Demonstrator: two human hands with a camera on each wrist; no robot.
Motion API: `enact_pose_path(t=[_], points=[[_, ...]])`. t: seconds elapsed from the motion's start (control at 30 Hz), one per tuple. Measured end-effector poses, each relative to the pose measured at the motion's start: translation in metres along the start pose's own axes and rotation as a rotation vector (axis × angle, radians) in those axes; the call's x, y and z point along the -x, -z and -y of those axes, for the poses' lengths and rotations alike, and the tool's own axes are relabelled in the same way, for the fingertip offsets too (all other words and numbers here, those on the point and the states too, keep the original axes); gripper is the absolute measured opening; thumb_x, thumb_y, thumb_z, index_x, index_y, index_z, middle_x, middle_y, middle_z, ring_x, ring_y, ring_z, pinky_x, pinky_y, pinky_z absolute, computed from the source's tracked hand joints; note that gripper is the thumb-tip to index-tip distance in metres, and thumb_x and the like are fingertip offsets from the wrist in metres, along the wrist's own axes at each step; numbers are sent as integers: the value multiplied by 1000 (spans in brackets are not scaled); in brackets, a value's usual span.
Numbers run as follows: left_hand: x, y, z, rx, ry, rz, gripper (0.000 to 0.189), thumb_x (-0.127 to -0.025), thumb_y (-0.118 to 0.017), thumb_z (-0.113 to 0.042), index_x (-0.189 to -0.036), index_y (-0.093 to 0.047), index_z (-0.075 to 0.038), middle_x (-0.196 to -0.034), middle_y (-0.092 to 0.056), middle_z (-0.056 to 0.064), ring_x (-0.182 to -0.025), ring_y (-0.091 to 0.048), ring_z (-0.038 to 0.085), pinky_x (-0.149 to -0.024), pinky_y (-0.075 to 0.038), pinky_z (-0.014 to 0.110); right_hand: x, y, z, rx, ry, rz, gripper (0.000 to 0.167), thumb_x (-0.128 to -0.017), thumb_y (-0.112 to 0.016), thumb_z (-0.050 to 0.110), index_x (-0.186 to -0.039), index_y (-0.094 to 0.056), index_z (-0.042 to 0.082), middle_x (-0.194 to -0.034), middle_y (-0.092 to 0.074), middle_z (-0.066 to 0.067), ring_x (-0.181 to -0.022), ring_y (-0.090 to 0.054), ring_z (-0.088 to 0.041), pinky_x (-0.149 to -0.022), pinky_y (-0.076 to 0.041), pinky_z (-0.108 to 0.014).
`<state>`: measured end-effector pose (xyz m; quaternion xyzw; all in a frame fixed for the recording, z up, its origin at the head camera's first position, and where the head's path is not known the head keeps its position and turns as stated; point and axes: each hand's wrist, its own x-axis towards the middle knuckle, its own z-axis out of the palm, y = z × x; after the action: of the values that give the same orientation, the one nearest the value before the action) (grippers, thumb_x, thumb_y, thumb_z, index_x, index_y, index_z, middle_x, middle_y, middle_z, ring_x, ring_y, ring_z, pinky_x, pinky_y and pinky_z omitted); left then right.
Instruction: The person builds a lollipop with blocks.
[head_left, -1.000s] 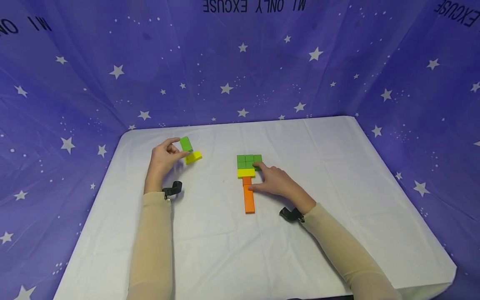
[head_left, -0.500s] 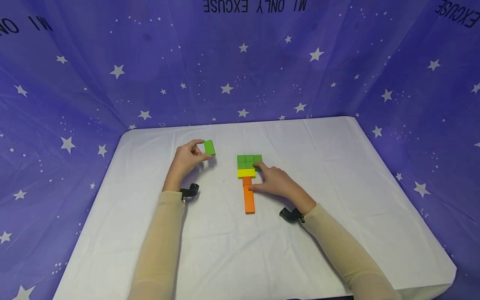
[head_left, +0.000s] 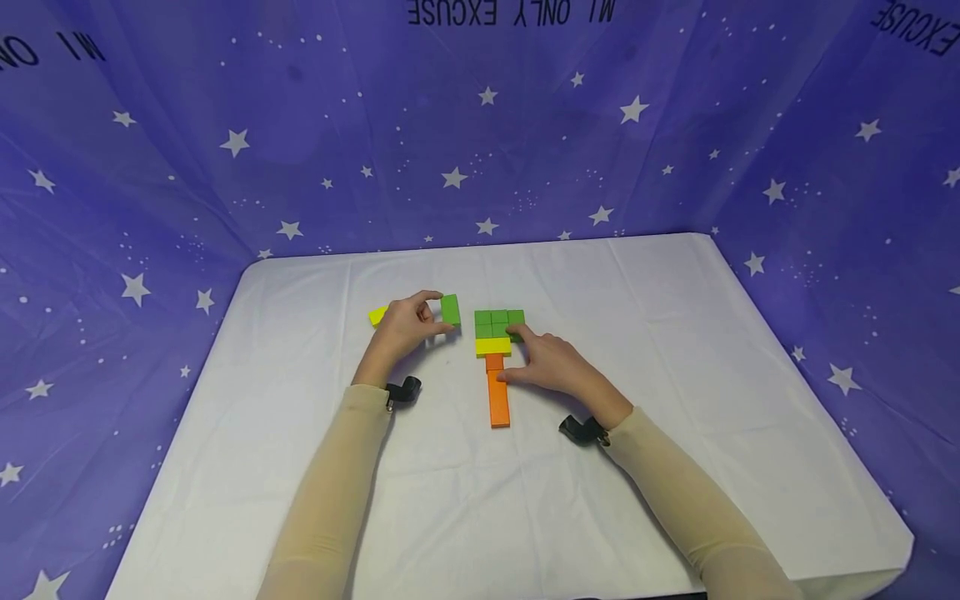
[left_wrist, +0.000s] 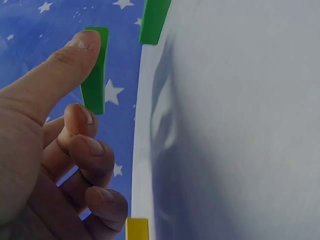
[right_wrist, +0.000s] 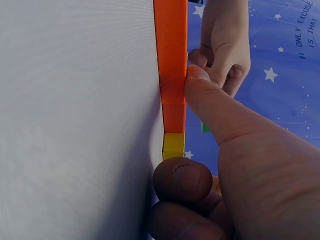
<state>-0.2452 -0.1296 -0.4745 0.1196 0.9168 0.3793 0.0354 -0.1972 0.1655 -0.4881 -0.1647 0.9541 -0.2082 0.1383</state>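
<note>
In the head view my left hand (head_left: 399, 333) pinches a green rectangular block (head_left: 450, 310) between thumb and fingers, just left of a flat block layout. The left wrist view shows the thumb across this green block's (left_wrist: 99, 75) face. The layout has several green blocks (head_left: 491, 317) at the far end, a yellow block (head_left: 492, 347) below them, then a small orange block (head_left: 493, 362) and a long orange block (head_left: 498, 404). My right hand (head_left: 555, 363) spans its right side, index fingertip at the green blocks and thumb at the long orange block (right_wrist: 171, 45).
Behind the left hand a loose yellow block (head_left: 377, 317) lies partly hidden on the white tablecloth (head_left: 442, 517). A black camera (head_left: 405, 390) sits at the left wrist and another black camera (head_left: 581, 430) at the right. A starry blue curtain (head_left: 525, 150) surrounds the table.
My left hand has carried the green block rightward and slightly nearer, away from the loose yellow block, to beside the layout. The right hand and the layout have stayed put.
</note>
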Motion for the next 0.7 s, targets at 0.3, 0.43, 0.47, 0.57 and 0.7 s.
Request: enact_pose_path(t=[0.3,0.43,0.47,0.57,0.7], points=[[-1,-14,-4,-15,-2,36,69,-85,-89,-43,-143,-64,-15,-79,-66,0,-66,-54,16,-70,-46,33,0,0,0,0,-5,8,98,-84,-77,70,-160,-42,19,-111,-76,-16,-93,-68,-28,-84,-56,-46],[-1,-17,-5,-29,-10,41,69,-85,-89,-43,-142,-65,-14,-80,-66,0,-67,-53,16,-69,-44,33,0,0,0,1,-5,9,99,-84,-77,70,-161,-42,19,-112,-75,-17,-93,-68,-28,-84,-56,-46],[-2,-18,-5,-32,-9,45,68,-85,-89,-42,-142,-66,-14,-80,-66,0,-67,-53,16,-69,-44,33,0,1,0,2,-4,9,99,-84,-77,70,-161,-42,19,-113,-75,-17,-94,-68,-29,-85,-56,-47],[-2,-20,-5,-41,-7,60,67,-84,-90,-41,-141,-66,-14,-81,-65,-1,-69,-53,16,-69,-43,32,0,1,1,3,-3,7,99,-84,-77,69,-161,-41,19,-117,-75,-18,-97,-69,-30,-86,-56,-48],[-2,-23,-4,-67,-4,69,66,-85,-90,-41,-141,-67,-15,-81,-65,0,-71,-54,17,-70,-43,32,0,1,1,5,-7,7,99,-85,-77,68,-162,-41,18,-123,-74,-18,-101,-70,-31,-88,-57,-49]])
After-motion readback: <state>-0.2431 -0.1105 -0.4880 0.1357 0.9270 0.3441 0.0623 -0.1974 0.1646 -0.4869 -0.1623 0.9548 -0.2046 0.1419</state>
